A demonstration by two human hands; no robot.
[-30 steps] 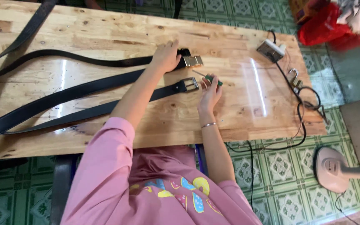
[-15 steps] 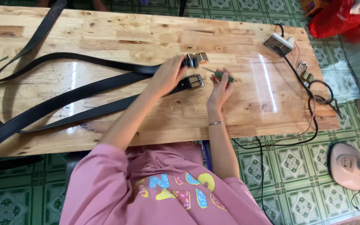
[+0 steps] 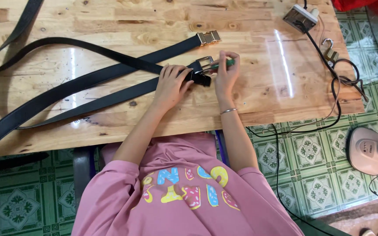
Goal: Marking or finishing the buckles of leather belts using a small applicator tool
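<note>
Two hands at one belt buckle [image 3: 204, 64].
I logged left hand [image 3: 170, 85] pressing strap [image 3: 110, 98]; right hand [image 3: 225, 74], three o'clock, gripping green tool [image 3: 222, 64]; slippage might scratch leather.

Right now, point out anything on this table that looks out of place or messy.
Nothing looks damaged or spilled. The only untidy spot is the black cable that loops off the table's right edge beside a padlock. Both hands work at the silver buckle.
</note>
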